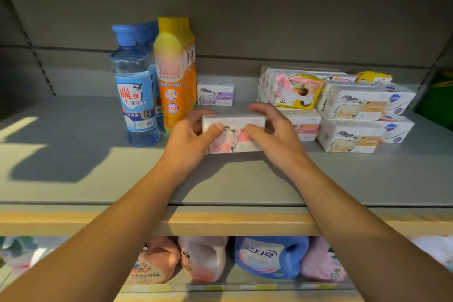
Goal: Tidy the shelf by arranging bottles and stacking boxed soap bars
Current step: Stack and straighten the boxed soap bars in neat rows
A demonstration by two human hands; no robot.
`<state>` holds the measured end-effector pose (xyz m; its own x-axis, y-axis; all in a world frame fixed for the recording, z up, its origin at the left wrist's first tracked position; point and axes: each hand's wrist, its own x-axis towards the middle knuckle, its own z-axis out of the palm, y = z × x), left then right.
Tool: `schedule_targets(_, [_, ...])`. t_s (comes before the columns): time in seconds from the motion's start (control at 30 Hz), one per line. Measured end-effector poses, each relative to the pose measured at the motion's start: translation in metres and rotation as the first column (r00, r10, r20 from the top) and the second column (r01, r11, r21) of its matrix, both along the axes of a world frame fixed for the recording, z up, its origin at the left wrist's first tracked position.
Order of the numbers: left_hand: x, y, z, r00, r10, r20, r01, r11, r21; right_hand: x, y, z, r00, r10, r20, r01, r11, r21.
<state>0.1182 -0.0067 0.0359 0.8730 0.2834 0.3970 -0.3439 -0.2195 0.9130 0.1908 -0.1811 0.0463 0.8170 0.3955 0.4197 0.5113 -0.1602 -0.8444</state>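
Both hands, left hand (pixel 193 138) and right hand (pixel 272 130), grasp the pink soap box (pixel 234 133) at the centre of the frame, on the shelf (pixel 73 179). Pushed carelessly left, it could knock the orange bottle (pixel 172 76).

We see a shelf (pixel 73 179) with bottles (pixel 137 86) standing at the left, one row beside another. Just right of them, near the back, a small soap box (pixel 215 94) stands alone. In front of it, in the middle of the shelf, both hands hold one boxed soap bar (pixel 235 135), the left hand (pixel 193 140) at its left end and the right hand (pixel 274 135) at its right end. To the right, more soap boxes (pixel 350 117) lie stacked on each other. Below the shelf, big jugs (pixel 267 257) sit side by side.
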Motion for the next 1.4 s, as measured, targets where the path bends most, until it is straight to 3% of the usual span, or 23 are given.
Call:
schedule_targets(0.07, [0.003,0.003,-0.001,1.000,0.010,-0.008,-0.010,0.997,-0.082,0.001,0.002,-0.008,0.989,0.063,-0.131,-0.051,0.995,0.086])
schedule_targets(0.2, [0.008,0.005,-0.006,0.993,-0.057,-0.101,0.025,0.956,-0.291,0.003,-0.001,-0.014,0.975,0.127,-0.181,-0.097,0.981,0.168])
schedule_targets(0.3, [0.013,0.011,-0.010,0.987,-0.144,-0.070,0.111,0.931,-0.349,0.005,-0.004,-0.016,0.970,0.097,-0.222,-0.062,0.985,0.161])
schedule_targets(0.4, [0.014,0.016,-0.012,0.964,-0.256,-0.067,0.230,0.937,-0.262,0.006,-0.006,-0.014,0.949,0.116,-0.292,-0.054,0.976,0.213])
schedule_targets(0.53, [0.011,0.017,-0.012,0.963,-0.249,-0.106,0.244,0.968,-0.056,0.008,-0.011,-0.011,0.864,0.258,-0.432,-0.109,0.934,0.339])
schedule_targets(0.67, [0.005,0.015,-0.011,0.964,-0.253,-0.077,0.246,0.965,-0.086,0.010,-0.014,-0.007,0.741,0.393,-0.545,-0.126,0.878,0.462])
schedule_targets(0.73, [0.002,0.011,-0.009,0.980,-0.176,-0.089,0.166,0.980,-0.110,0.012,-0.015,-0.010,0.686,0.521,-0.508,-0.190,0.802,0.567])
schedule_targets(0.83, [0.001,0.005,-0.006,0.991,-0.085,-0.101,0.069,0.986,-0.154,0.013,-0.014,-0.017,0.771,0.484,-0.415,-0.266,0.836,0.481])
schedule_targets(0.9, [0.000,0.002,-0.004,0.990,-0.036,-0.137,0.014,0.988,-0.157,0.012,-0.012,-0.020,0.859,0.365,-0.358,-0.242,0.907,0.344])
schedule_targets(1.0, [0.002,0.003,-0.004,0.983,0.056,-0.176,-0.080,0.988,-0.131,0.010,-0.009,-0.021,0.920,0.228,-0.320,-0.155,0.959,0.239])
schedule_targets(1.17, [0.005,0.006,-0.007,0.976,-0.005,-0.219,-0.033,0.985,-0.171,0.012,-0.008,-0.020,0.916,0.089,-0.390,-0.016,0.983,0.185])
schedule_targets(1.4, [0.006,0.005,-0.007,0.979,0.005,-0.204,-0.038,0.987,-0.159,0.011,-0.007,-0.019,0.917,0.094,-0.386,-0.021,0.982,0.189])
